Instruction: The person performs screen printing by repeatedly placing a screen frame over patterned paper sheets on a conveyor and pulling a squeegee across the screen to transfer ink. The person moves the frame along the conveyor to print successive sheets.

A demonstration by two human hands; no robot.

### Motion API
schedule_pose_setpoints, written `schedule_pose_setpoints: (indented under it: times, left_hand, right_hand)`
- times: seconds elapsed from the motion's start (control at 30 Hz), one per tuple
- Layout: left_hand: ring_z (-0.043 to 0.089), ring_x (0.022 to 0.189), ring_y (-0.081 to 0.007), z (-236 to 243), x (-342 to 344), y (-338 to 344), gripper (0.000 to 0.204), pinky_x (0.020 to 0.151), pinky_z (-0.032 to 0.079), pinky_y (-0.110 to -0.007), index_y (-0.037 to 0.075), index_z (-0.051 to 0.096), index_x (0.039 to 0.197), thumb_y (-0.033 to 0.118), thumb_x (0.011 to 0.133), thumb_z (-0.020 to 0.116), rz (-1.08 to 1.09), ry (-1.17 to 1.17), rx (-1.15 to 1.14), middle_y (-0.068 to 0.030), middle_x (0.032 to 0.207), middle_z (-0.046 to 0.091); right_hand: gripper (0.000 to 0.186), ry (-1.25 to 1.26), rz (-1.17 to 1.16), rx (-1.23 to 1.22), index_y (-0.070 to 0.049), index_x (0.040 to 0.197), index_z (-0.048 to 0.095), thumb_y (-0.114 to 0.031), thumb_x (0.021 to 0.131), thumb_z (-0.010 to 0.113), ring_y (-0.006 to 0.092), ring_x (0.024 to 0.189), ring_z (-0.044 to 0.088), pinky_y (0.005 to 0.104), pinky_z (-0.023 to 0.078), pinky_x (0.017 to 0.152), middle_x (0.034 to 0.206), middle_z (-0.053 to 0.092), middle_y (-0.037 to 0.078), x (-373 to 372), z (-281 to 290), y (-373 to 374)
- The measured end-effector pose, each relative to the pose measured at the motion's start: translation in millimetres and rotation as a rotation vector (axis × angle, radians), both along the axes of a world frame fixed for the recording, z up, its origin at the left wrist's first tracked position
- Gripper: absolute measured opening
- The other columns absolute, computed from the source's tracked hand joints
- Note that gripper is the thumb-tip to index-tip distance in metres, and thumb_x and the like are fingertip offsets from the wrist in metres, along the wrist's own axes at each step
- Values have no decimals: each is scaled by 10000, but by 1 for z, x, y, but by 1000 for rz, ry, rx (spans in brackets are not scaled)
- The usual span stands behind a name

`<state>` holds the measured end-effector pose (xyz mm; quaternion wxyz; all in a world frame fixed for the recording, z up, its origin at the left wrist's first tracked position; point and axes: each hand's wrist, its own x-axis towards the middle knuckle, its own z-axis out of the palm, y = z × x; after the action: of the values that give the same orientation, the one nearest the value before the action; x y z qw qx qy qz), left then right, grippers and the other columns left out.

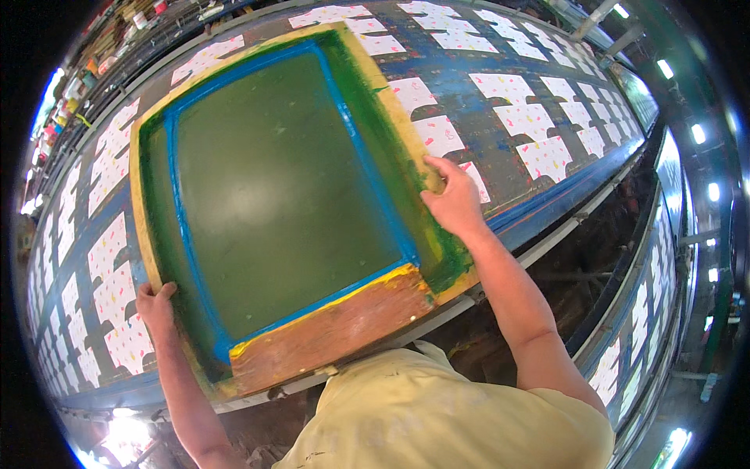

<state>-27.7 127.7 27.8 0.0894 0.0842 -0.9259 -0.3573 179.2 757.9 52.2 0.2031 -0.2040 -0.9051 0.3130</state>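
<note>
Between my two hands is a large screen-printing frame (289, 187), tilted over the near edge of a long table. Its mesh is dark green, bordered by blue tape, with green-stained wooden sides. A brown board with a yellow edge (336, 332) runs along the side closest to me. My left hand (156, 305) grips the frame's left rail near the lower corner, thumb on top. On the right rail, about halfway down, my right hand (453, 195) is closed round the wood. The fingers under the rails are hidden.
The long dark-blue table (547, 199) carries rows of white cut fabric pieces (523, 121) with small coloured prints. A second table with similar pieces (641, 316) stands to the right, across a dark gap. Shelves cluttered with containers (86, 82) line the far left.
</note>
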Motion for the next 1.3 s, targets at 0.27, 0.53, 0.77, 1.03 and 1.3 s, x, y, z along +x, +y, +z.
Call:
schedule_pose_setpoints:
  times: [0.27,0.53,0.77,1.03,1.3]
  left_hand:
    - [676,832,-227,-15,62,190,298,828,559,-389,-48,729,992,73,782,903,36,-18,136,-110,920,753]
    - [690,827,-232,-17,102,304,305,824,568,-388,-30,728,1003,84,787,911,62,-49,78,-112,929,758]
    - [693,808,-221,-16,113,334,335,796,574,-383,-41,733,1041,92,789,908,44,-62,123,-110,907,755]
    - [685,809,-220,-15,116,345,348,813,577,-385,-32,727,1039,116,786,914,48,-92,75,-106,917,742]
    - [694,860,-248,-22,112,349,344,859,571,-400,-39,728,1033,125,795,915,72,-140,-53,-107,942,731]
  right_hand:
    - [719,-80,-176,-98,-154,1504,729,-33,814,889,368,1190,781,454,603,1060,1279,800,196,52,-29,168]
    - [715,-50,-173,-272,-113,1521,717,61,840,851,248,1122,788,394,611,1004,1231,813,139,82,-43,271]
    - [719,-52,-133,-303,-106,1534,704,90,855,833,241,1128,796,398,621,990,1244,820,146,95,-48,297]
    - [741,-122,-126,-306,-121,1555,690,75,858,848,249,1150,786,391,613,998,1270,810,148,100,-46,310]
    - [736,-228,-164,-211,-137,1547,691,1,853,894,316,1198,772,448,605,1046,1288,791,169,98,-49,310]
